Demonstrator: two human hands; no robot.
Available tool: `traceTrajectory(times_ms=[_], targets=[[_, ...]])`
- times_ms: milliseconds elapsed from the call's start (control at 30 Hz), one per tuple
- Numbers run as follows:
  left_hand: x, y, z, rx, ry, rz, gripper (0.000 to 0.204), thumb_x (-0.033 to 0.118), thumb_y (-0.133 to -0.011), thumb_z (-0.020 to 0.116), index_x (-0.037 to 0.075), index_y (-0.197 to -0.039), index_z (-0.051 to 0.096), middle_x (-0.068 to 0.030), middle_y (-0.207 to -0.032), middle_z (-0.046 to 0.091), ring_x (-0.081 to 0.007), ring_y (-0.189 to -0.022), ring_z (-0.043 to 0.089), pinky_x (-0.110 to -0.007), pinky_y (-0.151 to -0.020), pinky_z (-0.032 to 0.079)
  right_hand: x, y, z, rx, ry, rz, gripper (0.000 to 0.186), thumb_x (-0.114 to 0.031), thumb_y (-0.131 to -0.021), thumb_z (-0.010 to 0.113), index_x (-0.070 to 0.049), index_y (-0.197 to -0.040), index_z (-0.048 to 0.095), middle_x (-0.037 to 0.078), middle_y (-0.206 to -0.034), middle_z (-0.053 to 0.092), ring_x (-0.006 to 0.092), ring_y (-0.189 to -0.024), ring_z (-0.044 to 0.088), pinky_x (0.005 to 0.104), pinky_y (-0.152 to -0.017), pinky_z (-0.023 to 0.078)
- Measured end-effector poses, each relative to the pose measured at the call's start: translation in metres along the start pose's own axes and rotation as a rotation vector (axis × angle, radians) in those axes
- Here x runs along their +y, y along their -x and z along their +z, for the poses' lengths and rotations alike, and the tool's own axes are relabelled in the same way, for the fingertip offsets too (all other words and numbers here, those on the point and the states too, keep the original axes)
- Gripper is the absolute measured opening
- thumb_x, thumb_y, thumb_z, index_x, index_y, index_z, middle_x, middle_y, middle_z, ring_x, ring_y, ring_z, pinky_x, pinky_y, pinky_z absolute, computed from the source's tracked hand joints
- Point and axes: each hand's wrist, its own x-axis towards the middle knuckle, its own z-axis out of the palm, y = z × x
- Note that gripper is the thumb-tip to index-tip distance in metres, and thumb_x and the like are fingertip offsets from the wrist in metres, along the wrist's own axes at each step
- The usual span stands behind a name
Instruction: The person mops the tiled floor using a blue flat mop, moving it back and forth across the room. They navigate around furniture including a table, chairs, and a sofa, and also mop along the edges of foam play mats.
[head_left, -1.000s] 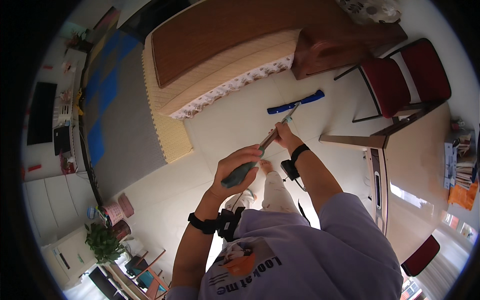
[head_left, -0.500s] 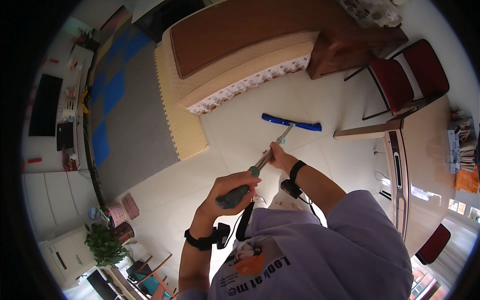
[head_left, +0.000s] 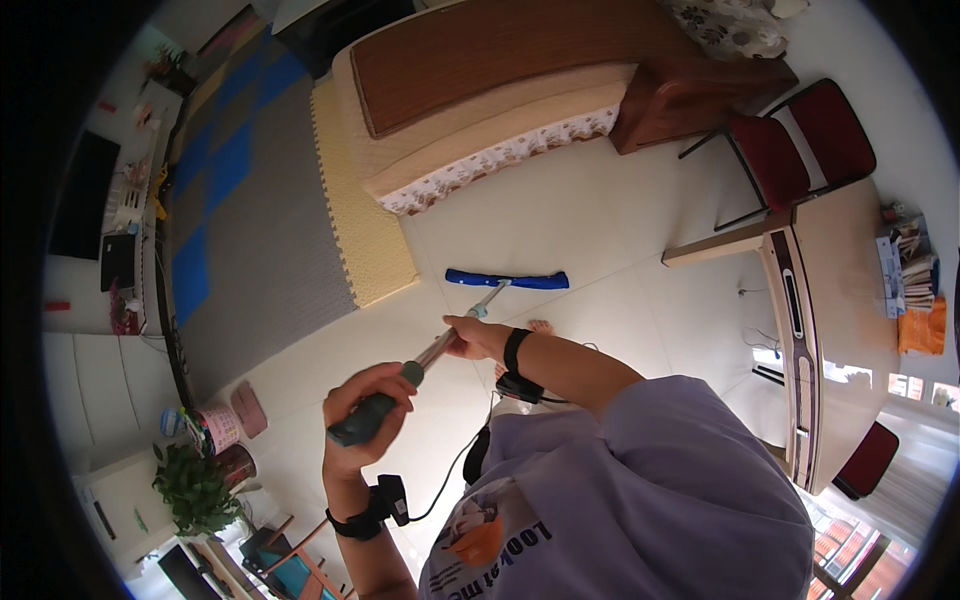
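Observation:
A mop with a wide blue head point(head_left: 535, 282) rests on the pale tiled floor in front of me. Its metal pole point(head_left: 434, 351) slants back toward my lower left and ends in a dark green grip. My left hand point(head_left: 348, 397) is wrapped around that grip at the top. Further down the pole, close to the light-coloured joint above the head, my right hand point(head_left: 474, 338) is closed around the metal. Both wrists wear black straps with small devices and cables. A bare foot point(head_left: 540, 327) shows just beyond my right forearm.
A couch point(head_left: 520, 85) with a brown cover stands ahead. Grey, blue and yellow foam mats point(head_left: 270, 240) cover the left floor. On the right are a red folding chair point(head_left: 770, 150) and a pale table point(head_left: 845, 300). A leafy plant point(head_left: 195, 490) and bins are lower left.
The mop head has slid left and somewhat nearer across the tiles. Both hands have shifted left with the pole, keeping their grip. A bare foot has come into sight.

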Motion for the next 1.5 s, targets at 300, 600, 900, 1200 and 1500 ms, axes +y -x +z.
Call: traceTrajectory(times_ms=[300, 600, 900, 1200, 1500], targets=[[-0.009, -0.038, 0.027, 0.203, 0.255, 0.219, 0.023, -0.006, -0.072, 0.059, 0.003, -0.093, 0.053, -0.0102, -0.084, 0.061, -0.0243, -0.086, 0.060, -0.046, -0.093, 0.041, -0.045, 0.051, -0.004, 0.083, -0.273, -0.289, 0.018, -0.013, -0.086, 0.048, 0.000, -0.093, 0.038, 0.014, -0.088, 0.052, 0.0261, -0.078, 0.062, 0.0351, -0.069, 0.057], [-0.011, -0.138, 0.128, -0.216, 0.247, 0.248, 0.019, -0.007, -0.074, 0.051, 0.004, -0.089, 0.051, -0.0099, -0.086, 0.059, -0.0236, -0.088, 0.059, -0.048, -0.097, 0.036, -0.122, 0.109, -0.136, 0.150, -0.793, -0.614, 0.017, -0.015, -0.083, 0.049, -0.003, -0.092, 0.040, 0.013, -0.074, 0.053, 0.0266, -0.070, 0.055, 0.0416, -0.074, 0.050], [-0.026, -0.217, 0.224, -0.439, 0.281, -0.032, 0.021, -0.005, -0.075, 0.055, -0.002, -0.095, 0.058, -0.0074, -0.080, 0.063, -0.0156, -0.076, 0.060, -0.033, -0.087, 0.045, -0.168, 0.142, -0.277, 0.131, -1.171, -0.644, 0.019, -0.016, -0.080, 0.050, -0.006, -0.087, 0.035, 0.011, -0.072, 0.047, 0.0230, -0.066, 0.050, 0.0388, -0.072, 0.048], [-0.054, -0.250, 0.228, -0.245, 0.281, -0.129, 0.007, -0.004, -0.077, 0.058, 0.000, -0.081, 0.059, -0.0054, -0.080, 0.063, -0.0113, -0.079, 0.058, -0.027, -0.077, 0.046, -0.231, 0.102, -0.296, 0.270, -1.022, -0.527, 0.009, -0.013, -0.090, 0.041, -0.005, -0.090, 0.037, 0.010, -0.076, 0.046, 0.0205, -0.065, 0.049, 0.0360, -0.063, 0.049], [-0.078, -0.199, 0.163, 0.231, 0.314, -0.154, 0.013, -0.007, -0.080, 0.057, -0.002, -0.091, 0.059, -0.0088, -0.089, 0.062, -0.0110, -0.079, 0.058, -0.024, -0.071, 0.047, -0.261, 0.027, -0.190, 0.399, -0.460, -0.221, 0.019, -0.015, -0.092, 0.037, -0.001, -0.105, 0.033, 0.014, -0.086, 0.047, 0.0208, -0.064, 0.051, 0.0367, -0.065, 0.054]])
